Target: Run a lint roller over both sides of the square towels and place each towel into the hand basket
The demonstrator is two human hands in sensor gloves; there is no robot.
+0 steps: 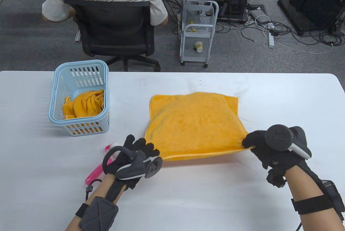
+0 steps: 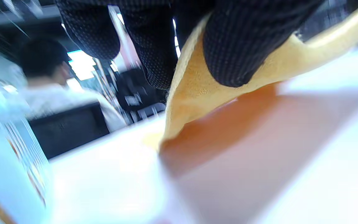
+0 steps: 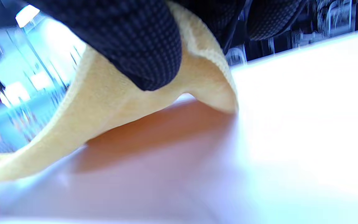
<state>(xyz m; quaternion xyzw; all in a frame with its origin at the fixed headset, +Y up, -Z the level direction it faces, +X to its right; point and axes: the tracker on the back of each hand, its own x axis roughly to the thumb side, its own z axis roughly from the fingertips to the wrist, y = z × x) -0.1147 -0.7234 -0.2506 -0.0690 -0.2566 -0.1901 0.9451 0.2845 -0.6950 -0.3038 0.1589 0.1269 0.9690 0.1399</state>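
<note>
Both hands, left hand [image 1: 134, 155] and right hand [image 1: 265, 147], pinch the near corners of the orange towel [image 1: 194, 124], right of the basket [image 1: 79, 97]. Its lifted edge may slip from the fingers [image 2: 238, 46] or fold unevenly.

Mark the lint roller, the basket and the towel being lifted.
lint roller [image 1: 93, 173]: table view, pink handle left of the left wrist.
basket [image 1: 80, 64]: table view, far rim.
towel [image 1: 194, 123]: table view, middle of the spread cloth.

Pink lint roller [image 1: 97, 168] mostly hidden under left hand [image 1: 134, 158]; wrist views blurred.
</note>
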